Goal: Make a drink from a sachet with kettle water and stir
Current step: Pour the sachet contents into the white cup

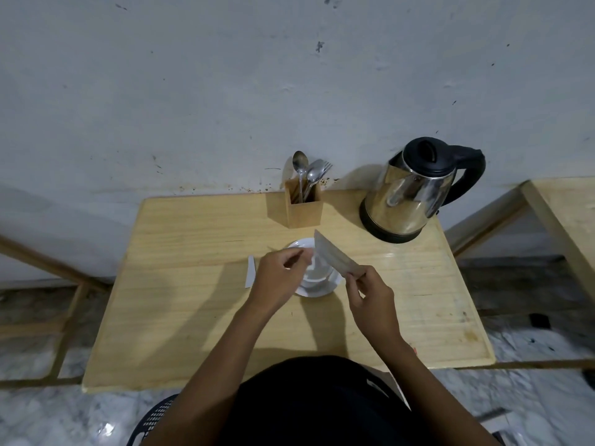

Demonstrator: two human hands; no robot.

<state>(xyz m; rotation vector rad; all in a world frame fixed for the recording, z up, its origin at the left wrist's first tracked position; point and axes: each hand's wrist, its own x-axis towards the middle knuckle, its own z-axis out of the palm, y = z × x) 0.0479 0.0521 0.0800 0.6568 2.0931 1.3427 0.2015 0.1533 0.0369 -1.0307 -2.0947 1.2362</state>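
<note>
Right hand (pixel 370 294) grip pinches sachet (pixel 335 257) over cup (pixel 317 273); left hand (pixel 278 273) loosely curled.

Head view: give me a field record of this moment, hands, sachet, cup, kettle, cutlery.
left hand: over the cup, fingers pinched; whether it holds anything is unclear
right hand: pinching the sachet's lower end
sachet: tilted over the cup
cup: white, on white saucer
kettle: back right, lid closed
cutlery holder: wooden, holds spoons and a fork
torn strip: on table, left of the saucer
</note>
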